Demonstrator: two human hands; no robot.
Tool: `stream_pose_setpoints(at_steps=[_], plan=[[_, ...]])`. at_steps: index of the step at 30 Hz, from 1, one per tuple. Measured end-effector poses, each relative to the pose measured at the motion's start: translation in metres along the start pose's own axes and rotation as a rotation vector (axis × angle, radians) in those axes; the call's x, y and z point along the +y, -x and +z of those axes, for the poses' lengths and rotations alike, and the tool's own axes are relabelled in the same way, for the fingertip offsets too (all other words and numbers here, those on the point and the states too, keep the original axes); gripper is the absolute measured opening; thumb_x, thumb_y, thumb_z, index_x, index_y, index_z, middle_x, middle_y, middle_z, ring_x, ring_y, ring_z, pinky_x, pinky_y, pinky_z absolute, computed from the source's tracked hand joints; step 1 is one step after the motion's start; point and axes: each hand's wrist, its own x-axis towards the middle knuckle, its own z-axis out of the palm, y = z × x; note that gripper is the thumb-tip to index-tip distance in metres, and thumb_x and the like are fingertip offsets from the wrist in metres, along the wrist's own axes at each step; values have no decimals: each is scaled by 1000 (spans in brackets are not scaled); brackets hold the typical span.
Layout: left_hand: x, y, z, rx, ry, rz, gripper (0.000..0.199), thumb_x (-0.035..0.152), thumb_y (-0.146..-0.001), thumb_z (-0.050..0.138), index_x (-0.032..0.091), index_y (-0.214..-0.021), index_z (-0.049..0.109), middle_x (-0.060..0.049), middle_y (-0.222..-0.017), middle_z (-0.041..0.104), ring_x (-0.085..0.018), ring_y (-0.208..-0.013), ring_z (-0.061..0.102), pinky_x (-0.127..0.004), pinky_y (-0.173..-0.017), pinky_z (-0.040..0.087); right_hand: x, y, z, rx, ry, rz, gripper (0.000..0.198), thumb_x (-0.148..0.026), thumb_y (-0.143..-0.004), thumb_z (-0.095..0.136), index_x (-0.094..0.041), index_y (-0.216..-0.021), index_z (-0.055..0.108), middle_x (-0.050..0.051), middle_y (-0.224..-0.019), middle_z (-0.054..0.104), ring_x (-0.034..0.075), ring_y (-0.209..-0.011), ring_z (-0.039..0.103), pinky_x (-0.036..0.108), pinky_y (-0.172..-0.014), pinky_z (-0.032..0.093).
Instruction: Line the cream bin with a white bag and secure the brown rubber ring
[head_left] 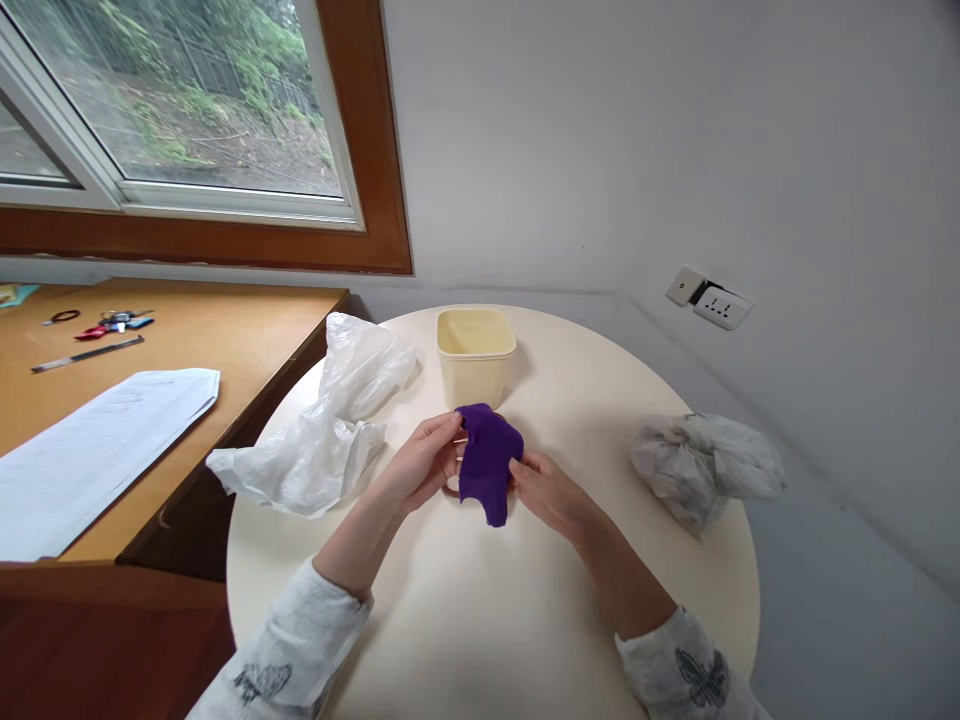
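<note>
I see both hands meeting over the round table (pixel 465 620). My left hand (pixel 424 465) pinches the upper edge of the purple cloth (pixel 487 460); my right hand (pixel 547 490) grips its right side, fingers closed on fabric. The cloth hangs between them, long axis near vertical, tail toward me. The cream tub (pixel 475 355) stands just beyond; neither hand is clearly nearer. Crumpled plastic bag (pixel 330 430) lies left.

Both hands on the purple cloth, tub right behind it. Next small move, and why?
Probably lift the purple cloth forward toward the cream tub. The left hand pinches its top edge and the right hand its side, so it hangs just above the round table; the tub stands open and looks empty directly behind.
</note>
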Motion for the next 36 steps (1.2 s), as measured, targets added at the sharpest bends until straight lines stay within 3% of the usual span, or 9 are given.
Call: stream_pose_setpoints(at_steps=[5, 9, 13, 16, 20, 24, 27, 30, 36], plan=[[2, -1, 5, -17, -22, -111, 33, 41, -83, 53, 16, -105, 56, -8, -84, 62, -20, -71, 64, -32, -57, 54, 1, 0, 4, 142, -85, -61, 29, -35, -71, 69, -16, -93, 65, 5, -87, 67, 18, -83, 61, 34, -81, 45], [-3, -2, 5, -34, 20, -247, 49, 45, -83, 51, 24, -127, 42, -9, -86, 64, -21, -70, 66, -34, -57, 54, -1, 0, 4, 287, -116, -53, 30, -35, -69, 70, -18, -93, 66, 3, -83, 69, 16, -74, 62, 27, -71, 49], [-12, -2, 2, -20, -42, -220, 76, 21, -76, 66, 34, -137, 24, -4, -85, 65, -16, -69, 66, -30, -64, 53, -2, -1, 3, 307, -130, -41, 33, -35, -68, 70, -18, -96, 65, 3, -84, 69, 16, -75, 63, 28, -72, 50], [-17, -2, 2, 9, -120, -181, 86, 15, -72, 69, 36, -138, 19, 0, -81, 65, -11, -59, 62, -23, -58, 50, -2, -1, 1, 286, -122, -48, 37, -34, -69, 70, -19, -102, 64, 4, -88, 69, 17, -77, 64, 29, -72, 50], [-18, -4, 2, 39, -306, 51, 79, 20, -73, 67, 27, -139, 23, -1, -78, 65, -10, -61, 59, -19, -57, 44, -3, -1, -5, 241, -98, -129, 37, -35, -69, 69, -24, -105, 63, 2, -92, 68, 17, -82, 63, 31, -76, 49], [-16, -4, -1, -2, -462, 247, 57, 22, -77, 62, 18, -130, 43, -3, -77, 68, -13, -68, 59, -22, -66, 44, -4, 2, -12, 139, 14, -205, 23, -36, -72, 65, -23, -91, 70, 3, -89, 67, 18, -85, 59, 32, -78, 45], [-14, -3, -6, 16, -536, 324, 43, 20, -78, 59, 18, -121, 55, -3, -75, 69, -15, -69, 60, -24, -66, 45, -7, 6, -14, 63, 215, -256, 16, -32, -75, 60, -22, -80, 72, 3, -82, 65, 19, -81, 57, 33, -75, 44], [-13, -2, -9, 39, -580, 363, 36, 16, -79, 54, 17, -115, 60, -3, -72, 68, -15, -67, 58, -25, -64, 44, -11, 8, -12, 29, 400, -312, 21, -24, -77, 52, -22, -66, 70, 2, -77, 61, 17, -75, 54, 32, -72, 42], [-18, -5, -8, 92, -523, 371, 35, 18, -77, 56, 17, -111, 61, -2, -70, 65, -13, -66, 55, -23, -61, 42, -9, 6, -12, 88, 508, -374, 28, -13, -70, 42, -22, -55, 64, 1, -69, 55, 14, -67, 48, 27, -65, 36]])
